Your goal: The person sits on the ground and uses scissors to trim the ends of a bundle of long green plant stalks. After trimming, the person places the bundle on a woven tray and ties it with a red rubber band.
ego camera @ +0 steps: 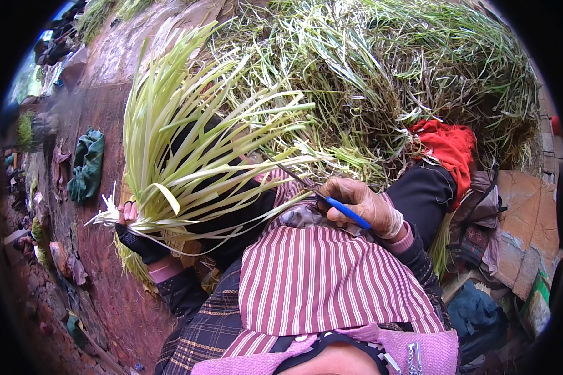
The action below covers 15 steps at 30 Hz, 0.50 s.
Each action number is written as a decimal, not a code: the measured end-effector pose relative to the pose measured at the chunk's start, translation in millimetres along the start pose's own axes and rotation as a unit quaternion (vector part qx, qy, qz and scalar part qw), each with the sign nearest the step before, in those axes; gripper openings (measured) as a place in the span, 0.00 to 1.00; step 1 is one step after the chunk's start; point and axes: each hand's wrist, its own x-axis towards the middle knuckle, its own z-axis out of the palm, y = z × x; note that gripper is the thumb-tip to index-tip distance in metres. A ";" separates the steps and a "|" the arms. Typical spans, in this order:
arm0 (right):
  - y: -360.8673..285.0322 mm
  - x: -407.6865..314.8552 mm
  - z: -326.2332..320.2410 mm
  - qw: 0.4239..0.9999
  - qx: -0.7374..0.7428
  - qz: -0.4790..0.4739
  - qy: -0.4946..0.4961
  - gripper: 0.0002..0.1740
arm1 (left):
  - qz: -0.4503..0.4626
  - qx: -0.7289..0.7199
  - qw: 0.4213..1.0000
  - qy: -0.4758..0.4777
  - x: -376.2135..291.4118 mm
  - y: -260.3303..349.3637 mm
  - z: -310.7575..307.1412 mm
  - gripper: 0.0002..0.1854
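My left hand (pixel 138 234), in a black fingerless glove, is closed around the pale base of a bunch of long yellow-green leafy stalks (pixel 169 140). The white ends stick out to the left of my fingers, and the leaves fan upward and to the right across my dark trouser leg. My right hand (pixel 363 201) wears a thin translucent glove and holds a slim dark metal tool with a blue handle (pixel 349 213) above my striped apron (pixel 333 281). Its shaft points up and left, partly behind leaf tips; its exact kind is unclear.
A large heap of loose green leaves and dry stems (pixel 380 84) lies beyond my knees. Red cloth (pixel 448 150) wraps my right knee. Flattened cardboard (pixel 528 220) and a dark cloth bundle (pixel 476 316) lie at the right. A green cloth (pixel 86 164) is on the reddish surface at the left.
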 end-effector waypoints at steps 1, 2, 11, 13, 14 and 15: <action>-1.0 0.3 0.9 1.000 0.006 -0.001 0.002 0.15 | -0.013 -0.017 1.000 -0.009 0.8 -0.7 -1.2 0.05; -2.1 0.6 1.4 1.000 0.013 -0.004 0.002 0.15 | -0.004 0.001 1.000 -0.007 1.5 -0.8 -2.3 0.05; 3.4 13.6 5.5 0.999 0.009 -0.041 -0.008 0.13 | -0.013 -0.014 1.000 -0.018 2.9 -1.7 -5.3 0.07; 5.3 14.7 6.7 0.999 0.006 -0.052 -0.001 0.13 | -0.017 -0.019 0.999 -0.025 3.1 -2.8 -3.9 0.06; 5.8 14.6 7.0 0.998 0.003 -0.057 0.005 0.13 | -0.009 -0.002 1.000 -0.020 3.1 -3.4 -3.0 0.06; 5.9 14.4 7.1 0.998 -0.004 -0.061 0.012 0.13 | -0.006 0.003 1.000 -0.020 2.9 -4.1 -2.2 0.06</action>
